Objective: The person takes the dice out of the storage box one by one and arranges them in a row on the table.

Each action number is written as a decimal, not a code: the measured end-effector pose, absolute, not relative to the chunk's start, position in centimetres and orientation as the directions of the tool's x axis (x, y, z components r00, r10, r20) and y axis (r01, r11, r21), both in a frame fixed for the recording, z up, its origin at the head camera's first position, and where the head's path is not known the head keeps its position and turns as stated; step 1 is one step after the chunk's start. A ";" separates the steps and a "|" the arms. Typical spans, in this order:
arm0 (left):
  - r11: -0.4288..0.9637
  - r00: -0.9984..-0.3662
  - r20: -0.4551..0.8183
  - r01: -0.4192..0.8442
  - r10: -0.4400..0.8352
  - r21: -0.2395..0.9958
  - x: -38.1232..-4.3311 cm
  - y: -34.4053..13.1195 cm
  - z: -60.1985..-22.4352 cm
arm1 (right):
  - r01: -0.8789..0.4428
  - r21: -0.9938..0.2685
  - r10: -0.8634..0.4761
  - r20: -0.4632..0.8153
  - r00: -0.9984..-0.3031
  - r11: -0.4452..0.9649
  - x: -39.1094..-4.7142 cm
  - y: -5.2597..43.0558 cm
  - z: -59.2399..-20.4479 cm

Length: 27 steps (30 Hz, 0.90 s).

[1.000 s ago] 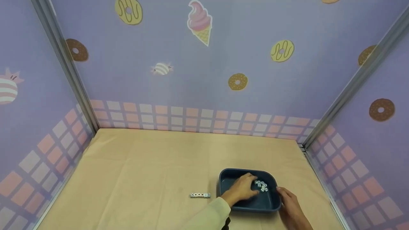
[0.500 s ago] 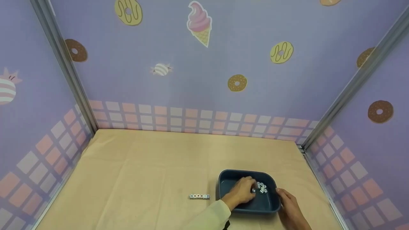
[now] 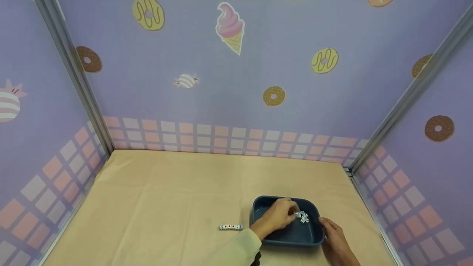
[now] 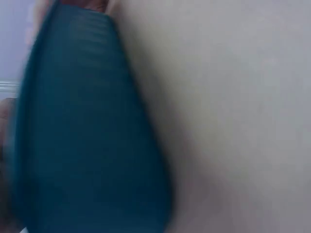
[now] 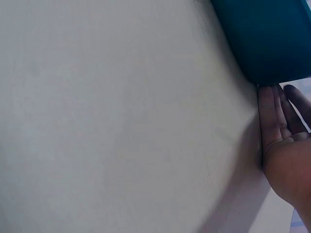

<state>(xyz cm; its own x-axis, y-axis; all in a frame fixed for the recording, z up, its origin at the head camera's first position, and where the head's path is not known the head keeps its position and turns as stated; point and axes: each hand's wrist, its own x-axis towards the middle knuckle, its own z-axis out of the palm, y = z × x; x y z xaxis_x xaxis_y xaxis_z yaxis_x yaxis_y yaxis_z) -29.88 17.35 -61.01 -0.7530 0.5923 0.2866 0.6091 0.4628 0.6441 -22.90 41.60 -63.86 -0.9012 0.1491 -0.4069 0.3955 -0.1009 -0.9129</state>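
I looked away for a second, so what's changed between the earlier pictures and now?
The left hand has drawn its spread fingers and thumb together at the left edge of the loose dice in the bin; whether it grips one is unclear. The right hand stays against the bin's right side; the row of dice is unchanged.

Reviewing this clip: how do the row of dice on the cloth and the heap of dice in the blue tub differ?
The row forms a neat straight line, while the heap is jumbled. The row lies on the cloth, outside the blue tub; the heap is inside it. No hand touches the row, but the left hand is at the heap's edge. Both consist of small whitish dice with markings.
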 end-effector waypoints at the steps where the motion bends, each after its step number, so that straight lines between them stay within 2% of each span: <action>1: 0.447 -0.745 0.295 0.616 0.598 0.649 -29.7 16.8 -60.5 | 0.395 -0.913 0.147 -0.407 -0.901 -0.106 -22.9 41.6 -63.9; 9: 0.383 -0.746 0.362 0.619 0.558 0.685 -28.6 11.0 -57.1 | 0.367 -0.924 0.154 -0.380 -0.912 -0.108 -22.8 41.8 -64.0; 14: 0.460 -0.750 0.386 0.644 0.537 0.611 -28.3 6.1 -57.0 | 0.377 -0.922 0.142 -0.385 -0.912 -0.084 -22.4 41.7 -64.3; 18: 0.537 -0.787 0.348 0.607 0.509 0.586 -28.2 1.8 -58.2 | 0.384 -0.921 0.147 -0.389 -0.909 -0.064 -22.2 41.6 -64.4; 27: 0.633 -0.890 0.181 0.429 0.419 0.645 -26.7 -5.7 -60.7 | 0.378 -0.925 0.133 -0.379 -0.916 -0.035 -22.7 41.9 -64.0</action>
